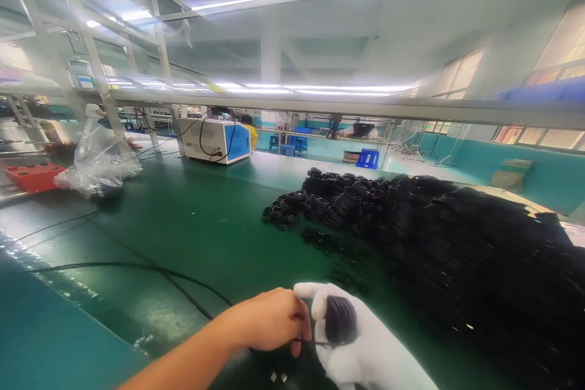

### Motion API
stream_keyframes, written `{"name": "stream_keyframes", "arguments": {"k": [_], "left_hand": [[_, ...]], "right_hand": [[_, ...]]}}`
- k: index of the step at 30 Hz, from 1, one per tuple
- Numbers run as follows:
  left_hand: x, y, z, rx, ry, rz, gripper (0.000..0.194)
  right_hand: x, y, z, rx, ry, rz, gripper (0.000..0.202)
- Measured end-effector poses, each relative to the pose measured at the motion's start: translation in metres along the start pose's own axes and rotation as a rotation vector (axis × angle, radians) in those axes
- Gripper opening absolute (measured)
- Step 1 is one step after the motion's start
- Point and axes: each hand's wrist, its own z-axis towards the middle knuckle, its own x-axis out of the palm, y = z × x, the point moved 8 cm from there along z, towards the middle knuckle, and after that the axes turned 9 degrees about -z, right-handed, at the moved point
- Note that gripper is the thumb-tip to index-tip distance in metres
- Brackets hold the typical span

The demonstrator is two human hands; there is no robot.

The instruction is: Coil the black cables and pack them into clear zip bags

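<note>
A black coil (340, 320) sits at about half past five from the middle of the view, cupped in the gloved right hand, above the green worktop (196, 244). It is a compact, matt bundle of cable, rounded at the sides, its turns lying close together as fine ridges. The right hand (340, 332), in white, is closed around it, with a finger reaching towards 9 o'clock. The bare left hand (274, 320) lies just beside it at 9 o'clock, fingers curled in, its tips closed on a thin dark strand (315, 342) that runs across to the coil

Towards 4 o'clock a broad heap of black coils (425, 237) spreads over the worktop; the nearer ones at its 9 o'clock edge show as short, ring-like bundles, while the rest merges into a dark mass

Among containers, a crumpled clear plastic bag (103, 155) stands at 9 o'clock, something dark at its base, though whether inside or behind I cannot tell. Beyond it, further out at 9 o'clock, is a red box (35, 178) with dark shapes on top, too blurred to name
</note>
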Motion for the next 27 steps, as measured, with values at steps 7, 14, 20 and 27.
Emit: {"name": "stream_keyframes", "arguments": {"k": [7, 14, 20, 27], "left_hand": [[-0.015, -0.032, -0.023, 0.167, -0.182, -0.620, 0.020], [-0.003, -0.024, -0.008, 0.160, -0.337, -0.732, 0.018], [-0.021, -0.034, -0.019, 0.251, -0.540, -0.457, 0.009], [-0.012, -0.078, -0.028, 0.353, -0.394, 0.084, 0.042]], "right_hand": [[0.004, -0.003, -0.001, -0.132, 0.144, 0.318, 0.045], [0.011, -0.011, -0.001, -0.084, 0.157, 0.277, 0.045], [0.001, -0.010, -0.001, -0.027, 0.069, 0.242, 0.051], [0.008, -0.029, 0.003, 0.099, 0.056, 0.240, 0.031]]}}
